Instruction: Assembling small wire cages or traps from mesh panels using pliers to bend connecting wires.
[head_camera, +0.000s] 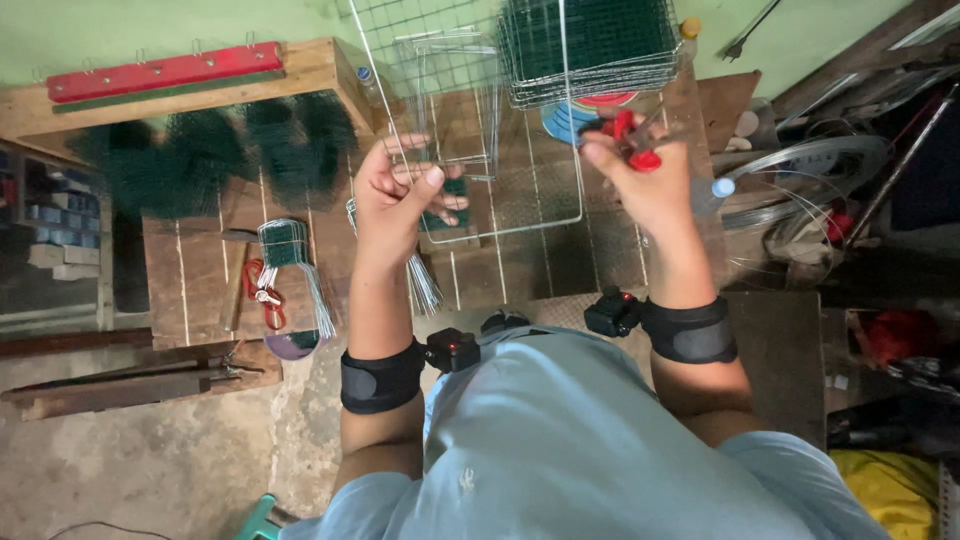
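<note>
- Left hand fingers closed around the lower left edge of a square wire mesh panel, thumb up against the wire.
- Right hand clamped on red-handled pliers, held at the mesh panel's right edge.
- Mesh panel held up off the wooden plank bench, tilted toward the camera, between both hands.
- Stack of green wire mesh squares lies just behind the mesh panel, above the right hand.
- Bundle of straight silver wire lengths lies on the bench left of the mesh panel, beside red-handled scissors; cannot tell if they touch.
- Red bar with hooks sits on a wooden ledge far left of the mesh panel.
- Both wrists carry black bands, each with a small black device.
</note>
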